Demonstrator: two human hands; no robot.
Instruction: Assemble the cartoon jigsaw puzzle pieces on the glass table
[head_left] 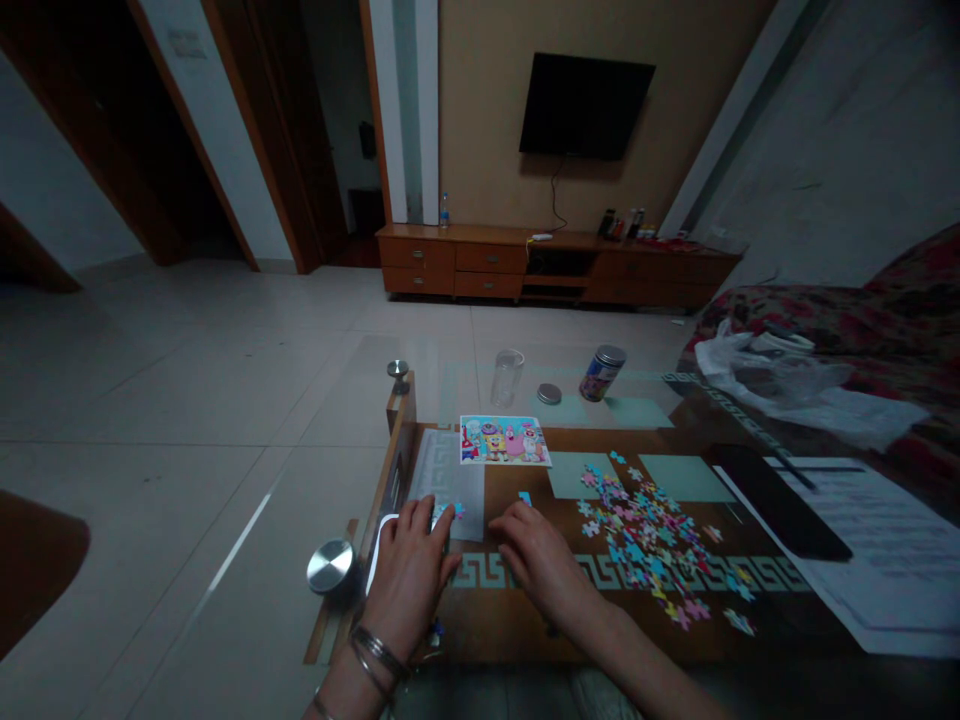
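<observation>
Many puzzle pieces (651,528); right hand (536,548) beside them; picture card (504,441) beyond

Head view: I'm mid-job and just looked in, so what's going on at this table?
A person has both bare hands over a glass table with jigsaw pieces on it. The left hand is palm down beside a small piece; the right hand is close to a blue piece. Whether either holds anything is unclear. A loose spread of pieces lies to the right, and a cartoon picture card lies beyond the hands.
</observation>
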